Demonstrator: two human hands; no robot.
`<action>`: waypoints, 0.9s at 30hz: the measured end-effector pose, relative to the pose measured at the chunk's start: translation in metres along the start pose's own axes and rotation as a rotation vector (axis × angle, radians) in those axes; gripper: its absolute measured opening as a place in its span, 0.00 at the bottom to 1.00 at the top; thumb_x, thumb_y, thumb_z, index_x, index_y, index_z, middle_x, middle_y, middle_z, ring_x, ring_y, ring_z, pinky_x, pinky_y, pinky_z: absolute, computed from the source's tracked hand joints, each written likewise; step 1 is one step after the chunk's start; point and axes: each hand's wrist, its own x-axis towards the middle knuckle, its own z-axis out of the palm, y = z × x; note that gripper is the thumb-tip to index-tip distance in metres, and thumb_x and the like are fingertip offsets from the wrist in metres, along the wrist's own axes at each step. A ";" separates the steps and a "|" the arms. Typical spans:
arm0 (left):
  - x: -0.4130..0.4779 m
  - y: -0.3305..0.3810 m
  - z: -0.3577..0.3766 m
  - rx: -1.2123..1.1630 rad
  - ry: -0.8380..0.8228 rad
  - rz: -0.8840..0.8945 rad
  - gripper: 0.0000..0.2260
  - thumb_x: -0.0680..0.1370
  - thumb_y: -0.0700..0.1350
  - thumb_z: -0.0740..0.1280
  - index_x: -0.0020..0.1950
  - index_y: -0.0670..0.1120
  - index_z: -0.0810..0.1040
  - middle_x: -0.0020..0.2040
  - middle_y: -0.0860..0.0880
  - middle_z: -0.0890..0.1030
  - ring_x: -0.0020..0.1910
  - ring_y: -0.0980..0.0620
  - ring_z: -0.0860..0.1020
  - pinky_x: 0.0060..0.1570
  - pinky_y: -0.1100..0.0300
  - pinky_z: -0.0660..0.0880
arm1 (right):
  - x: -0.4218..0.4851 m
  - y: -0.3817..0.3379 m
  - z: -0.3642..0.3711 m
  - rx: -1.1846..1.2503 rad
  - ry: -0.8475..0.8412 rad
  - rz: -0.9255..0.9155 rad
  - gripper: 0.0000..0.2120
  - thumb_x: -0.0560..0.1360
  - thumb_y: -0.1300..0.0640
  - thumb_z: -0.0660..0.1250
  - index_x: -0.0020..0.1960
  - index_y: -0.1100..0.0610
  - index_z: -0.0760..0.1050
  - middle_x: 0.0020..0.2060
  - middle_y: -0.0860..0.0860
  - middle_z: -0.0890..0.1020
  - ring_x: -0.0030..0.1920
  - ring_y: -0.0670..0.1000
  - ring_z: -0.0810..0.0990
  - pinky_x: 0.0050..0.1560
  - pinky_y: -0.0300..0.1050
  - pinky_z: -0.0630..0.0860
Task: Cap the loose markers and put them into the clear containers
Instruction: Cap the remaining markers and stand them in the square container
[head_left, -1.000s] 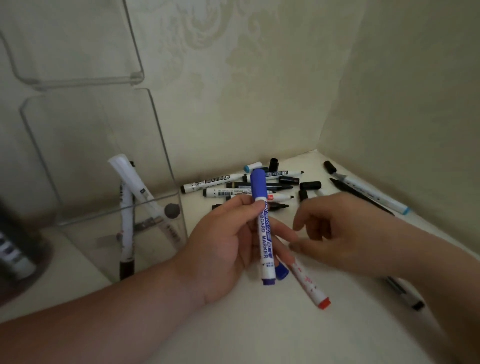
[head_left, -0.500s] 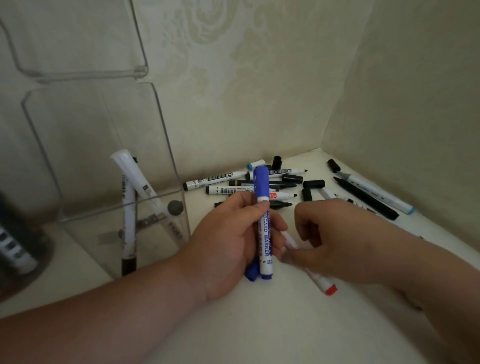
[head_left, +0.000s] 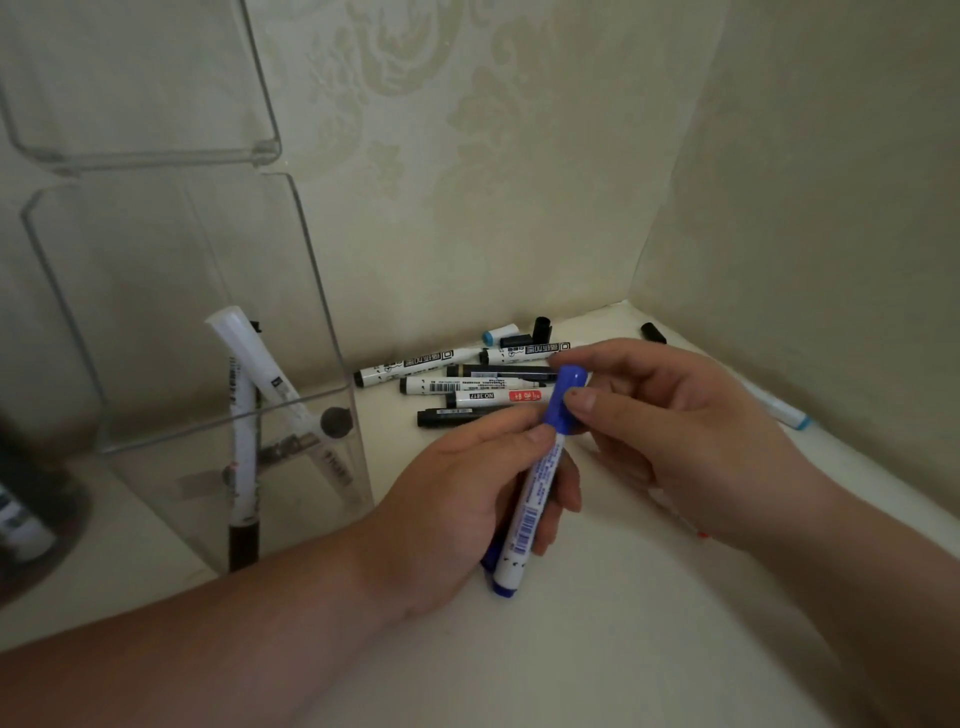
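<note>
Right hand (head_left: 670, 436) now pinching blue cap (head_left: 566, 397), marker (head_left: 535, 493) upright, cap uppermost

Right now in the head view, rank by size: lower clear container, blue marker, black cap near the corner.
Lower clear container
Blue marker
Black cap; the cap lies farther back, yet clearly smallest.

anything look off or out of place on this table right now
Nothing looks spilled or broken. One black cap sits loose behind the marker pile and a second black cap lies farther right, neither on a marker. The pile itself is jumbled, and the two markers in the clear container lean crosswise.
</note>
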 end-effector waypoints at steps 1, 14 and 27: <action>0.000 0.000 -0.001 -0.013 -0.008 -0.010 0.15 0.78 0.47 0.60 0.61 0.44 0.80 0.40 0.41 0.79 0.31 0.48 0.74 0.32 0.58 0.72 | 0.001 0.000 0.001 0.010 0.026 0.012 0.06 0.76 0.64 0.71 0.52 0.57 0.82 0.32 0.57 0.78 0.24 0.45 0.69 0.25 0.34 0.65; 0.004 0.000 0.003 -0.015 0.089 -0.001 0.18 0.78 0.54 0.62 0.61 0.44 0.80 0.42 0.40 0.83 0.39 0.42 0.80 0.43 0.51 0.77 | 0.008 -0.011 -0.010 0.027 0.300 -0.181 0.05 0.70 0.53 0.71 0.42 0.55 0.82 0.34 0.57 0.84 0.28 0.53 0.76 0.24 0.39 0.70; -0.003 0.007 0.003 0.109 0.111 -0.004 0.07 0.82 0.35 0.63 0.50 0.46 0.78 0.37 0.50 0.81 0.35 0.52 0.77 0.42 0.57 0.77 | 0.027 -0.127 0.099 -0.430 0.209 -0.898 0.04 0.80 0.51 0.68 0.51 0.50 0.76 0.42 0.44 0.83 0.43 0.47 0.85 0.33 0.36 0.79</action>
